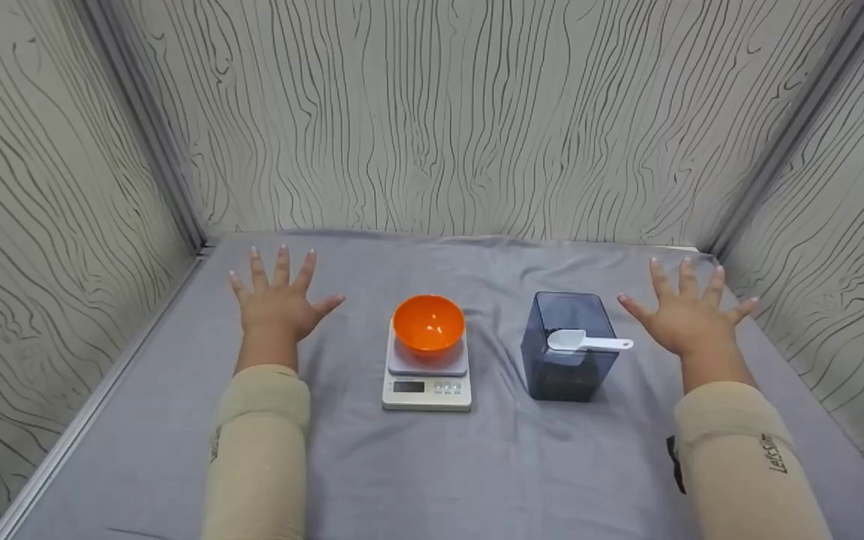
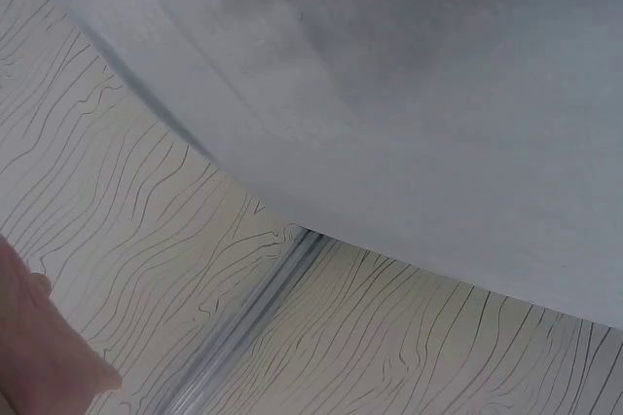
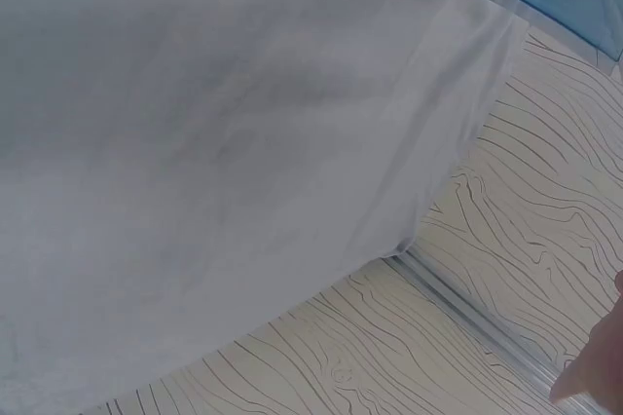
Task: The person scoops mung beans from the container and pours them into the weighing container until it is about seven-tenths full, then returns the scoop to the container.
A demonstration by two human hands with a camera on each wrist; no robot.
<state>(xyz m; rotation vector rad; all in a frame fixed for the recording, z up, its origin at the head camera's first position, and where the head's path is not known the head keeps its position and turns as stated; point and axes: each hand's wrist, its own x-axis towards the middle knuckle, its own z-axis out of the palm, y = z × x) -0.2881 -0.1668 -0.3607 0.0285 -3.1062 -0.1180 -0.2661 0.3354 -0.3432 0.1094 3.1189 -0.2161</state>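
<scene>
My left hand is held out with its fingers spread, to the left of a white digital scale. On the scale's platform stands an orange bowl, and its visible inside holds nothing. Fingers spread as well, my right hand is to the right of a clear blue bin. Dark contents fill the lower part of that bin. A white scoop lies across the bin's top, its handle pointing right. Neither hand touches anything. Each wrist view shows only a small part of its hand.
A grey cloth covers the table, with wrinkles around the bin. Wood-patterned panels enclose the back and both sides. Metal posts stand in the back corners, and a metal rail edges the left side.
</scene>
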